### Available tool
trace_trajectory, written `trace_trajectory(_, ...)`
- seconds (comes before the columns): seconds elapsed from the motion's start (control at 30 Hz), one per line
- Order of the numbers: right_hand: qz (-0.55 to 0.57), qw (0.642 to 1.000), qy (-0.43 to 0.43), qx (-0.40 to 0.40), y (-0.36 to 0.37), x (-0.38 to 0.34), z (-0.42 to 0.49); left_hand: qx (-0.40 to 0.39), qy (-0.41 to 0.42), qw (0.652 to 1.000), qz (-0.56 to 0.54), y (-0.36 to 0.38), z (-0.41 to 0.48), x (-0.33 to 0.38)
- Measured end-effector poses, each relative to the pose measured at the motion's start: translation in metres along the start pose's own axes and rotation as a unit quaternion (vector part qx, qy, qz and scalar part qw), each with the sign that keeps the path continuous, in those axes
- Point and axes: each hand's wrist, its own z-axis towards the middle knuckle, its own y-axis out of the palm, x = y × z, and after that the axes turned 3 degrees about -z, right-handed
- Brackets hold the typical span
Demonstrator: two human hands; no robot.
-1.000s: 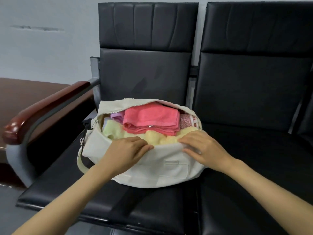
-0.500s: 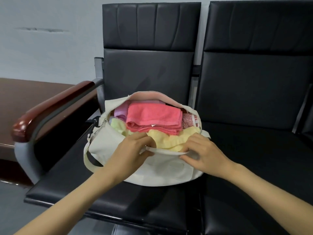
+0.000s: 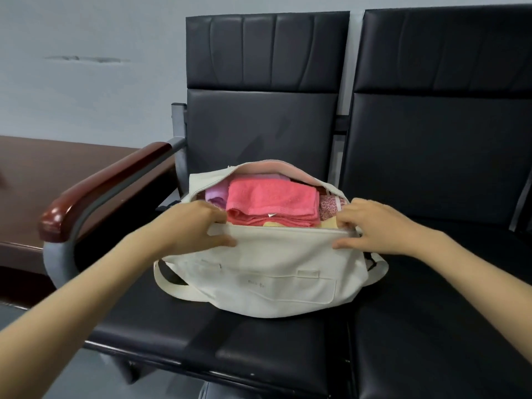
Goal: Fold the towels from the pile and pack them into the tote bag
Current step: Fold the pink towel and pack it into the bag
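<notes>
A cream tote bag (image 3: 267,272) stands on the black seat, its zip mouth open. Inside lie folded towels: a coral pink towel (image 3: 270,204) on top, a lilac towel (image 3: 216,192) at the left, a patterned pink towel (image 3: 329,207) at the right, and a strip of yellow towel (image 3: 326,224) just above the near rim. My left hand (image 3: 198,228) grips the near rim at its left end, thumb on the outside. My right hand (image 3: 374,228) grips the same rim at its right end. The rim is stretched straight between them.
The bag sits on the left of two joined black leather seats (image 3: 431,312). A dark red armrest (image 3: 95,194) on a grey frame rises at the left, with a brown table (image 3: 37,174) beyond it. A cream strap (image 3: 178,289) loops out beside the bag.
Both hands have lifted the near rim and pulled it taut, spreading apart. The rim now hides most of the yellow towel. The view has moved closer.
</notes>
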Motion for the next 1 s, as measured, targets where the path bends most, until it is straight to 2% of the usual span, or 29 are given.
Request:
trace_trajectory(0.13, 0.116, 0.993, -0.003, -0.011, 0.007, 0.006, -0.001, 0.015, 0.051, 0.999, 0.009, 0.000, -0.007, -0.035)
trace_trajectory(0.27, 0.146, 0.989, 0.019, -0.021, 0.003, 0.015, 0.002, -0.015, -0.006, 0.998, -0.054, -0.004, -0.012, -0.068)
trace_trajectory(0.37, 0.159, 0.987, 0.022, 0.015, -0.004, 0.019, 0.011, 0.046, -0.038, 0.983, -0.174, -0.008, -0.010, -0.073)
trace_trajectory(0.57, 0.236, 0.966, 0.060, 0.082, -0.064, 0.030, 0.037, 0.203, -0.121, 0.927, -0.290, -0.031, 0.018, -0.067)
trace_trajectory(0.63, 0.276, 0.954, 0.052, 0.103, -0.070, 0.029, 0.042, 0.232, -0.141, 0.902, -0.334, -0.026, 0.021, -0.068)
trace_trajectory(0.7, 0.296, 0.951, 0.047, 0.081, -0.060, 0.029, 0.044, 0.219, -0.149, 0.895, -0.358, -0.016, 0.018, -0.068)
trace_trajectory(0.87, 0.253, 0.963, 0.092, 0.012, -0.035, 0.035, 0.040, 0.158, -0.115, 0.914, -0.356, -0.009, 0.012, -0.068)
trace_trajectory(1.0, 0.239, 0.966, 0.096, 0.008, -0.030, 0.032, 0.037, 0.091, -0.158, 0.914, -0.363, -0.014, 0.013, -0.065)
